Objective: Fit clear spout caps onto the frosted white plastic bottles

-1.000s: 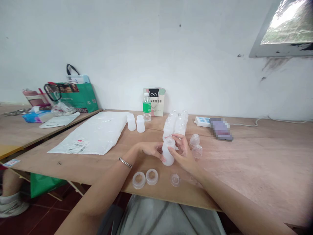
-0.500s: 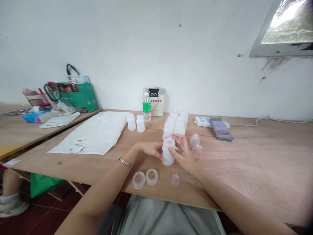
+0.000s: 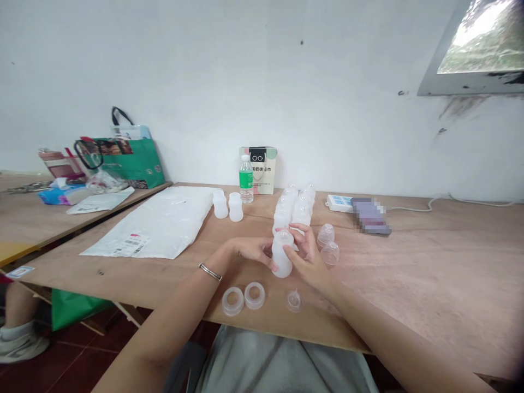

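Note:
A translucent white baby bottle [image 3: 281,261] stands upright between my hands, with a clear nipple at its top. My left hand [image 3: 257,253] grips its lower left side, while my right hand [image 3: 306,256] has its fingers around the upper right. Two ring collars [image 3: 255,295] lie near the table's front edge, left of the bottle. A loose clear nipple [image 3: 293,301] lies in front of it. Right of my right hand are two clear dome caps [image 3: 329,253]. Behind my hands stand two rows of capped bottles [image 3: 302,210]. Two uncapped bottles [image 3: 236,207] stand further left.
A white plastic mailer [image 3: 155,224] covers the table's left part. At the wall stand a water bottle [image 3: 246,180] and a paper bag [image 3: 268,172]. A power strip [image 3: 339,203] and a phone [image 3: 370,216] lie back right. A green bag [image 3: 139,161] sits on the left table.
My right thumb has shifted slightly to the right on the bottle's upper part. The bottle and my left hand stay in place.

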Motion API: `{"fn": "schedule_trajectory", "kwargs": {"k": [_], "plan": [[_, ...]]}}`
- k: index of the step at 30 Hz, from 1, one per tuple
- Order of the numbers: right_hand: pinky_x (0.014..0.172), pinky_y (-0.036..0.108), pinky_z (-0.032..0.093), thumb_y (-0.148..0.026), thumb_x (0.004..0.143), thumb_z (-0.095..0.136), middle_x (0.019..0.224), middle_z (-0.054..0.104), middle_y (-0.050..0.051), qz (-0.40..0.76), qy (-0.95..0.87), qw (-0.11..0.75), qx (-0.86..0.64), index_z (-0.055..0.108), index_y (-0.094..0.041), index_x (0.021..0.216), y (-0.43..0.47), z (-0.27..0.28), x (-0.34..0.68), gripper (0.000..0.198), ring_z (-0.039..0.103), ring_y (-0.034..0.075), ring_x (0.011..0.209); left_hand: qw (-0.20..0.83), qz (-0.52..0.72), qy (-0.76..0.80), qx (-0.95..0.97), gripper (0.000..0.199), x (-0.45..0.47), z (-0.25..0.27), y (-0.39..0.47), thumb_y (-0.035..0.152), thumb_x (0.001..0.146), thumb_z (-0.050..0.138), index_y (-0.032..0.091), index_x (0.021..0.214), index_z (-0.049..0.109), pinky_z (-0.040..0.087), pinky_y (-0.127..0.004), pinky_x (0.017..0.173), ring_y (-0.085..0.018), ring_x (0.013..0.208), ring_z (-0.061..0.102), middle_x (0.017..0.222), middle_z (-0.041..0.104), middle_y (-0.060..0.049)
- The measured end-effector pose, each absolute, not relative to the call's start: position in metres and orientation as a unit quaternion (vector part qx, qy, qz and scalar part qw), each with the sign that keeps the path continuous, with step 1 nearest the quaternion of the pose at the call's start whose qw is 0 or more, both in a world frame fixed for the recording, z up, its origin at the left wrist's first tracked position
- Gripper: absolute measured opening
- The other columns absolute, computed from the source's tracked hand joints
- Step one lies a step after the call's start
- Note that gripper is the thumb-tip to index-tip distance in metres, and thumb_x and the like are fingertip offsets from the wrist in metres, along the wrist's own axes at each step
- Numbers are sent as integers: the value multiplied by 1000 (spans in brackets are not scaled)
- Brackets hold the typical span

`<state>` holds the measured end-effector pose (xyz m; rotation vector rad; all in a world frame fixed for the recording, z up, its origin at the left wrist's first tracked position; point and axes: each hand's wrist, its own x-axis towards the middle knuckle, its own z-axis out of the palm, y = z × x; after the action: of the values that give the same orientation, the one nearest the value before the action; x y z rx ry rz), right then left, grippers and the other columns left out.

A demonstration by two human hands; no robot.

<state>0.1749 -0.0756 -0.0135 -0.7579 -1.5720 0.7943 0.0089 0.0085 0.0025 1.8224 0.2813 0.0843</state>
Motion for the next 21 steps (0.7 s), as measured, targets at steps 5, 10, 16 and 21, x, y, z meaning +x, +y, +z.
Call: {"fn": "schedule_trajectory", "kwargs": {"k": [5, 10, 16, 21], "plan": [[100, 45, 42, -36, 71, 73, 108, 52, 5, 267, -651, 600, -381, 38, -28, 110, -75, -15, 171, 53, 55, 21, 107, 604, 36, 119, 787, 54, 9, 0, 11, 35, 68, 77, 17, 113, 55, 45, -36, 95, -20, 103, 61, 106, 66, -5], [88, 41, 46, -35, 82, 61, 109, 52, 6, 173, -667, 638, -343, 45, -27, 108, -79, 5, 186, 32, 55, 20, 98, 586, 47, 132, 798, 57, 7, -1, 12, 36, 66, 79, 20, 115, 54, 44, -36, 96, -22, 111, 56, 116, 63, -5], [54, 30, 38, -48, 81, 55, 63, 51, -1, 76, -634, 497, -587, 48, -23, 71, -66, 46, 274, 28, 50, 16, 58, 560, 30, 152, 814, 47, 4, 3, 11, 38, 66, 77, 16, 104, 59, 42, -37, 99, -22, 108, 57, 108, 65, -4], [51, 29, 36, -59, 65, 65, 74, 57, 2, 113, -677, 189, -703, 49, -22, 76, -59, 31, 314, 42, 53, 18, 60, 562, 39, 160, 811, 53, 4, 4, 10, 36, 67, 77, 19, 112, 54, 45, -36, 96, -22, 111, 56, 118, 61, -5]]}}
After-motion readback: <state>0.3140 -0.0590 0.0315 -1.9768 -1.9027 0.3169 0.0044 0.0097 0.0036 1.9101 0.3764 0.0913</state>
